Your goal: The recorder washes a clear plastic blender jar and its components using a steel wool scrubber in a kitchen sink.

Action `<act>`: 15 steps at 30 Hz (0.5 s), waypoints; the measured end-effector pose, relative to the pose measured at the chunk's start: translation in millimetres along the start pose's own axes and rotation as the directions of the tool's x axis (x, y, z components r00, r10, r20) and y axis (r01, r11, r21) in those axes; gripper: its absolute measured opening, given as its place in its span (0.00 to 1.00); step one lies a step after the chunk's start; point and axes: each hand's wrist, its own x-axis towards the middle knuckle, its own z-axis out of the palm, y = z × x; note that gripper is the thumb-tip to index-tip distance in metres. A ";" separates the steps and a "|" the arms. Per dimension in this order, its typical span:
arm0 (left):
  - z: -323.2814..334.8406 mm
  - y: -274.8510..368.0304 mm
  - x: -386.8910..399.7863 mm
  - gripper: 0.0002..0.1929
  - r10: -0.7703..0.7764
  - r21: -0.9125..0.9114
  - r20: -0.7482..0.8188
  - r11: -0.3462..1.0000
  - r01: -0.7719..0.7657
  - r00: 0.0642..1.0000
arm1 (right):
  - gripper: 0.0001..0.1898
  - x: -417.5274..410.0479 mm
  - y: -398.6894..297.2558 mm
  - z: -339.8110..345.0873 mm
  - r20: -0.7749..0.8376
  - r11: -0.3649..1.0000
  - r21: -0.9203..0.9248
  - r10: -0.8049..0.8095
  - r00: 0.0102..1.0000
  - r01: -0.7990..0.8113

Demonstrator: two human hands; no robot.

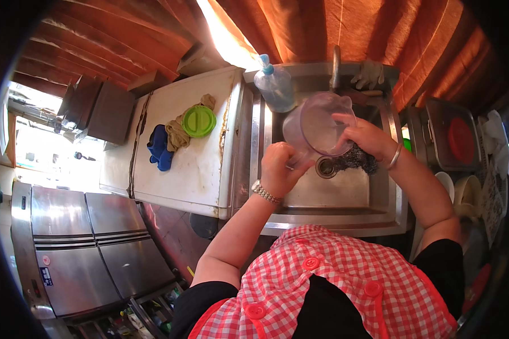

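A clear, faintly purple plastic jug point(318, 123) is tilted over the stainless steel sink point(314, 195), its mouth facing right and up. My left hand point(282, 163), with a metal watch at the wrist, grips the jug's handle. At the jug's mouth is my right hand point(367, 137), wearing a bangle, its thumb and fingers at the rim and partly seen through the plastic. Just below that hand is a dark mesh scourer point(356, 160); whether the hand touches it is unclear. The drain point(325, 167) shows beneath the jug.
A faucet point(336, 68) rises behind the sink, beside a pump bottle point(273, 89) and a pale glove point(369, 74). Left, a white chest top point(186, 178) bears a green lid point(199, 121) and cloths point(160, 148). Bowls point(466, 190) stand right.
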 end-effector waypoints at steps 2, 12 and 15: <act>5.3 -9.9 -6.6 0.18 -0.057 0.009 -0.141 0.998 0.059 0.988 | 0.28 -0.7 -2.8 4.3 0.004 0.999 0.049 0.024 1.000 -0.024; 45.2 -76.9 -25.0 0.24 -0.796 -0.967 0.135 0.025 0.254 0.590 | 0.26 -10.4 17.8 67.4 -0.059 0.945 -0.326 -0.056 0.997 0.034; 28.9 -72.2 -17.3 0.27 -0.532 -0.807 -0.079 0.531 0.260 0.843 | 0.27 -22.4 35.3 66.4 -0.048 0.970 -0.227 -0.096 0.994 0.082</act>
